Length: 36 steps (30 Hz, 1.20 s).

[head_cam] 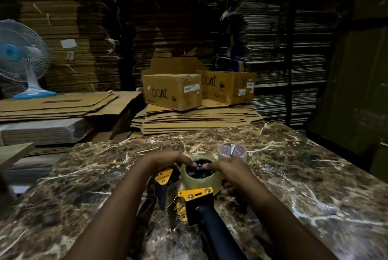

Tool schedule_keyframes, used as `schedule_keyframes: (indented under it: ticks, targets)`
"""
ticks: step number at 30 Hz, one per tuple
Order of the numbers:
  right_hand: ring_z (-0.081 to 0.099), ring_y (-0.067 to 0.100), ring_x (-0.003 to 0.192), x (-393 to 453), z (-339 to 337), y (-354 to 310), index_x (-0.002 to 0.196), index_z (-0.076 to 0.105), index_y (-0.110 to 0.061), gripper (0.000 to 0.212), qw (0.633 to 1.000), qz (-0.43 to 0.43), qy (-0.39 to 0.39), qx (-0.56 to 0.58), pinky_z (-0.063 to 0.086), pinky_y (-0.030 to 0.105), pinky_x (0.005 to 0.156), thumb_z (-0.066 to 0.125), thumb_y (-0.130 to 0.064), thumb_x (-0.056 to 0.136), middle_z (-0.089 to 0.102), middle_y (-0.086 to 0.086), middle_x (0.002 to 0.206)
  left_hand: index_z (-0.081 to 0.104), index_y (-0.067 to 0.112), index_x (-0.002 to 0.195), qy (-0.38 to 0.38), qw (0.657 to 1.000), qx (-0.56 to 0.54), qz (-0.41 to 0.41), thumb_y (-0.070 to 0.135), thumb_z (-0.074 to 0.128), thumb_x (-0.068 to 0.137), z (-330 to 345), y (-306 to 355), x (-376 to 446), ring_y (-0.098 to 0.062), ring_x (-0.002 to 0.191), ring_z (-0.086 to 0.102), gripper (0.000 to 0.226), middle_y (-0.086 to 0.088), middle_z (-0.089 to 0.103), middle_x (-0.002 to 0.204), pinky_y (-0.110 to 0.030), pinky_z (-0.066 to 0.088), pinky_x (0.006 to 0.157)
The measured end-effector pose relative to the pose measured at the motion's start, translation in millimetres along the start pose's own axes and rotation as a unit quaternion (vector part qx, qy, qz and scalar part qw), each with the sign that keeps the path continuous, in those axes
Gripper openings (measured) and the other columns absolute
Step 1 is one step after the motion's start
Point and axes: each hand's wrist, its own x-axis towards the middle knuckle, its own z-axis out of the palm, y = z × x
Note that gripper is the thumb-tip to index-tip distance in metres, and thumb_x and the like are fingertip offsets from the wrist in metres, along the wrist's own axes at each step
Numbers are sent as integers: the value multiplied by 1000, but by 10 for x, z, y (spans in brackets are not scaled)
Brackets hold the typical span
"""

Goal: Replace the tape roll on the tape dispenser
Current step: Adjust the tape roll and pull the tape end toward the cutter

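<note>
A yellow and black tape dispenser lies on the marble table, its black handle pointing toward me. A clear tape roll sits on its black hub. My left hand and my right hand rest on the roll from either side, fingertips pressing at the hub's centre. The right hand's lower fingers wrap under the roll's right side. A second tape roll with a red printed core stands on the table just behind my right hand.
Two brown "boat" cartons sit on flattened cardboard sheets behind the table. Tall cardboard stacks fill the background. A blue and white fan stands at the left on more cardboard.
</note>
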Motion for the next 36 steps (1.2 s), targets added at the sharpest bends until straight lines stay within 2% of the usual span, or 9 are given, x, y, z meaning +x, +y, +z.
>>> schedule_keyframes:
  ticks: [3, 6, 9, 16, 19, 27, 29, 32, 36]
  targets:
    - [70, 34, 84, -10, 21, -27, 92, 77, -13, 31, 1000, 2, -2, 7, 63, 42, 58, 84, -32, 68, 73, 12, 96, 70, 11, 104, -22, 1000, -18, 0, 32, 67, 85, -6, -30, -10, -16, 76, 57, 28, -7, 66, 98, -26, 44, 69]
    - [69, 32, 82, -21, 19, -51, 94, 76, -11, 29, 1000, 1, 2, 6, 55, 32, 53, 81, -29, 72, 72, 11, 93, 72, 7, 109, -50, 998, -36, -21, 46, 79, 64, -38, -69, 30, -21, 76, 60, 60, -12, 68, 99, -31, 45, 70]
    - [70, 32, 81, -34, 29, -58, 92, 73, -10, 32, 1000, 5, 6, 15, 52, 30, 51, 80, -31, 69, 73, 12, 92, 70, 9, 114, -62, 997, -21, -38, 47, 82, 59, -32, -55, 54, -25, 76, 61, 68, -14, 67, 100, -32, 45, 70]
    - [70, 34, 79, -53, 37, -116, 93, 69, -5, 39, 999, 22, 15, 20, 59, 37, 57, 83, -29, 64, 72, 15, 90, 71, 15, 107, -68, 996, -21, -54, 47, 78, 61, -5, 1, 21, -22, 69, 61, 57, -14, 66, 97, -30, 46, 68]
    - [71, 37, 79, -57, 63, -139, 96, 67, -4, 54, 999, 35, 24, 19, 63, 46, 60, 81, -32, 52, 72, 18, 92, 72, 14, 98, -68, 996, -30, -56, 41, 73, 74, 6, 18, -1, -21, 64, 61, 36, -10, 67, 86, -29, 46, 66]
    - [69, 27, 71, -83, 41, -188, 88, 75, -8, 25, 998, 5, 61, -6, 57, 32, 52, 84, -22, 69, 72, 9, 83, 69, 16, 88, -34, 998, -23, -50, 31, 69, 83, 42, 89, -49, -12, 47, 56, 15, 0, 63, 62, -20, 43, 51]
    - [67, 23, 70, -93, 45, -195, 84, 76, -13, 19, 997, -8, 69, -25, 55, 29, 53, 84, -23, 70, 72, 5, 81, 69, 15, 87, -31, 998, -19, -50, 31, 70, 80, 40, 100, -43, -13, 52, 56, 17, 1, 64, 65, -22, 43, 54]
    - [68, 21, 69, -108, 49, -206, 78, 75, -16, 22, 994, -21, 86, -63, 58, 31, 60, 86, -30, 65, 72, 1, 76, 70, 15, 84, -29, 999, -13, -40, 29, 71, 80, 49, 121, -41, -13, 61, 55, 14, 0, 64, 73, -26, 41, 61]
    - [67, 18, 71, -131, 54, -248, 81, 76, -16, 27, 990, -25, 105, -93, 57, 29, 61, 87, -33, 64, 73, 2, 79, 66, 17, 79, -24, 1000, -3, -11, 20, 64, 88, 74, 191, -71, -7, 52, 54, 9, 6, 63, 63, -22, 41, 56]
